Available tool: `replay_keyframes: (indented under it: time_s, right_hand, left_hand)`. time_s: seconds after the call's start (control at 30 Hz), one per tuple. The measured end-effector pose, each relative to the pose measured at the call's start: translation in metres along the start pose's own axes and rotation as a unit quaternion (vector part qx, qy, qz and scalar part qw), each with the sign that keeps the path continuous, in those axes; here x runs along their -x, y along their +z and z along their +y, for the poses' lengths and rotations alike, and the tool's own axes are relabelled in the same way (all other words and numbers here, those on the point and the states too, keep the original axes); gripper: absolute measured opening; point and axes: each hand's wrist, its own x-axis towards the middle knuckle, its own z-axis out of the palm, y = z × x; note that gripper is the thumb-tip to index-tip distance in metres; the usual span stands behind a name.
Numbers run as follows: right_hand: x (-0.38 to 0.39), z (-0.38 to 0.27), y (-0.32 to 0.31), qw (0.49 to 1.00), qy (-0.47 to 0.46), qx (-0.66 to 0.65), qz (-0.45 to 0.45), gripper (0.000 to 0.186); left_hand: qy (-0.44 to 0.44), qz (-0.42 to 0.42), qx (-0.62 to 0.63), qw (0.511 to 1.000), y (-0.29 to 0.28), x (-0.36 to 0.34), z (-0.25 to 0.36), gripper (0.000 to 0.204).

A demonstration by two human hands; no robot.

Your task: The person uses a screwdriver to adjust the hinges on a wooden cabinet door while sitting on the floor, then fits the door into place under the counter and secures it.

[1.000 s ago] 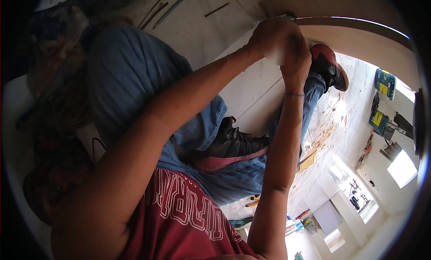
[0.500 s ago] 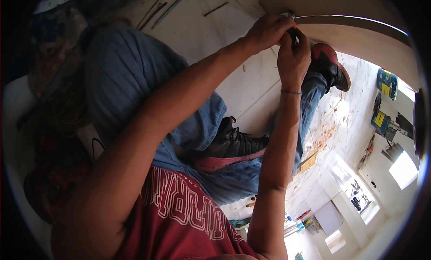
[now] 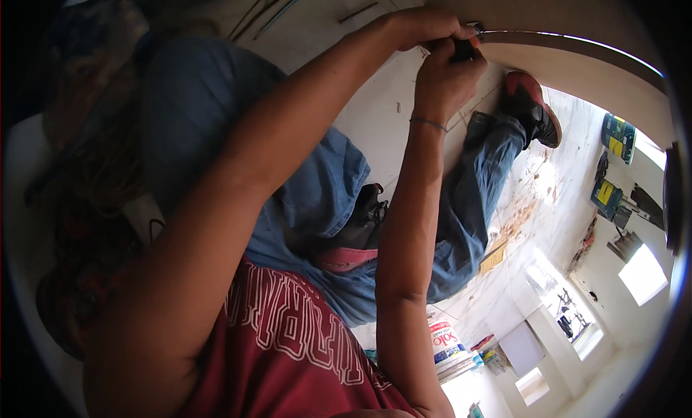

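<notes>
At the edge of a brown panel (image 3: 555, 10), a black-and-orange tool handle (image 3: 463, 50) is sitting just below a small metal fitting (image 3: 473, 26). Right hand (image 3: 448, 77) is curling around the handle, fingers closed on it; half a second ago its fingers were standing more upright. Left hand (image 3: 431, 27) is bending over the handle's upper end, thumb and fingers drawn together near the fitting; cannot tell exactly what they are pinching. Versus the earlier frame, right forearm is lying further left, carrying the dark wristband (image 3: 428, 123) with it, and left wrist is sitting higher. Right forearm is now covering more of the near black-and-red shoe (image 3: 353, 238), while a white bucket (image 3: 447, 342) is showing beside the elbow. Far red-and-black shoe (image 3: 530, 104) is staying below the panel. Short rod (image 3: 357, 12) is lying on the tiled floor (image 3: 386, 133), left of the hands.
</notes>
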Motion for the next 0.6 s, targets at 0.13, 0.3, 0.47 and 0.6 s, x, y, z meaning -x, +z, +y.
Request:
replay_keyframes:
  time_s: [0.13,0.3,0.47,0.6]
  right_hand:
    - [-0.001,0.012,-0.017,0.983,-0.176,0.022,0.054,0.048]
    - [0.000,0.030,-0.053,0.987,-0.143,-0.070,-0.018,0.050]
    - [0.047,0.024,-0.093,0.973,0.054,-0.136,-0.180,0.047]
    - [0.086,0.053,-0.128,0.968,0.056,-0.123,-0.213,0.047]
  left_hand:
    - [0.117,-0.022,0.166,0.979,0.020,0.010,-0.014,0.038]
    - [0.127,0.005,0.150,0.980,0.023,0.020,-0.009,0.035]
    - [0.431,0.352,-0.209,0.804,0.017,-0.005,-0.026,0.027]
    - [0.485,0.300,-0.270,0.776,0.030,-0.006,-0.020,0.039]
